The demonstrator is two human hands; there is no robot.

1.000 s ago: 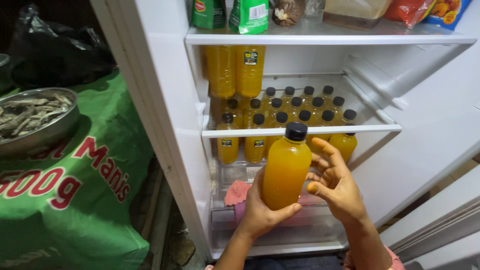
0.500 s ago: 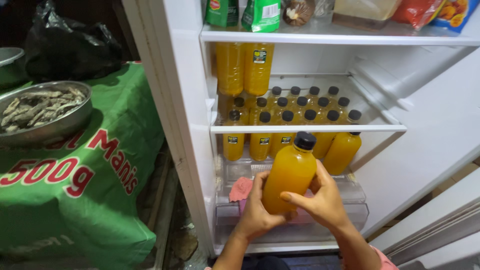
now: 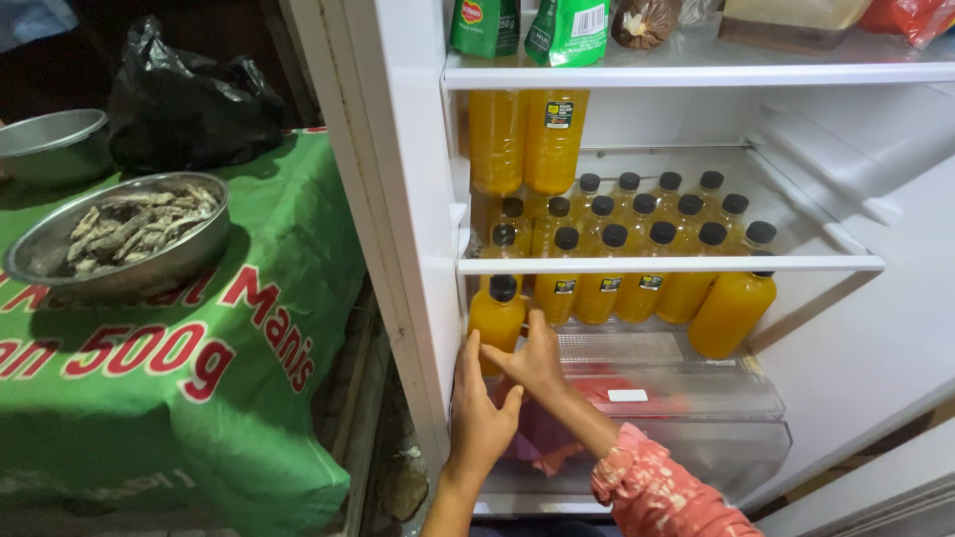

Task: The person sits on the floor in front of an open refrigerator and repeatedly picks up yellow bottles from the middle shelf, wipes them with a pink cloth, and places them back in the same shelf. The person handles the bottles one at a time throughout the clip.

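Observation:
An orange juice bottle (image 3: pixel 494 320) with a black cap stands at the left end of the lower fridge shelf, beside a row of like bottles (image 3: pixel 637 293). Both my hands press against it. My left hand (image 3: pixel 477 413) reaches up from below, its fingers on the bottle's lower left side. My right hand (image 3: pixel 537 360), with a pink patterned sleeve behind it, cups the bottle's right side. The bottle's base is hidden behind my hands.
Several more capped orange bottles (image 3: pixel 647 214) fill the glass shelf (image 3: pixel 676 265) above. A clear drawer (image 3: pixel 686 398) sits below. Left of the fridge wall (image 3: pixel 388 249), a green printed sack (image 3: pixel 199 378) carries a metal bowl of dried fish (image 3: pixel 124 234) and a black bag (image 3: pixel 189 99).
The bottle went from in front of the shelves down and left into the lower shelf's left end. Both hands moved with it and the view shifted closer.

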